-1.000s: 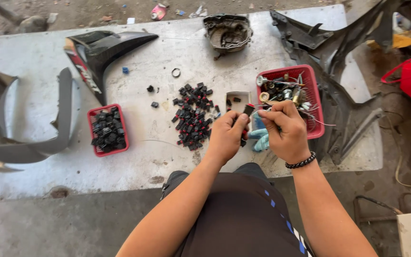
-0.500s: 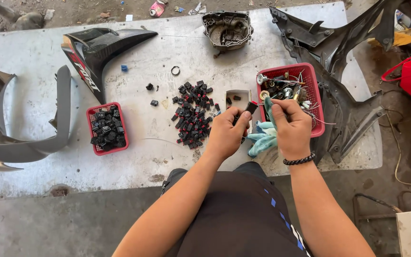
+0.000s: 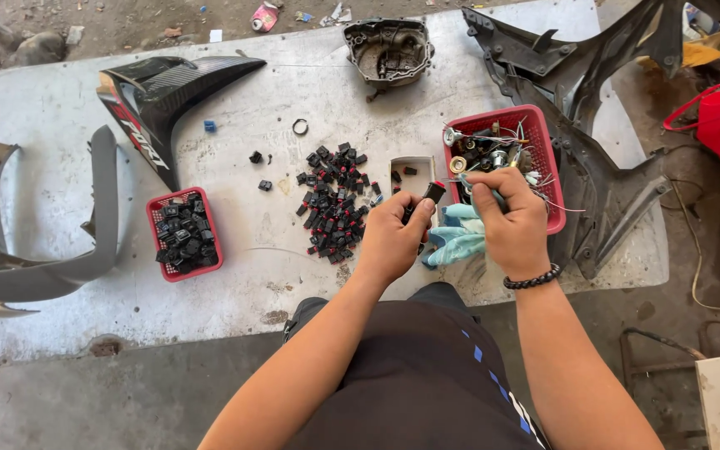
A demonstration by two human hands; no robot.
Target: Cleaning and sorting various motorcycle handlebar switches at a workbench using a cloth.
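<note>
Nearest: left hand (image 3: pixel 393 237) clamped on a small black switch (image 3: pixel 428 197) w/ red tip, stubby, tip poking up past the thumb, held just above the table (image 3: pixel 293 275). Right hand (image 3: pixel 512 218) closed round a thin tool, can't tell what kind, at the near edge of the big red basket (image 3: pixel 553 179) full of metal bits & wires. Pale blue glove (image 3: pixel 458 237) lies betw. the hands. Beyond left hand: loose pile of black/red switches (image 3: pixel 335 200). Far left: small red tray (image 3: pixel 183 233) of black parts. Farther back: black fairing panel (image 3: pixel 156 96), metal engine cover (image 3: pixel 389 50)
</note>
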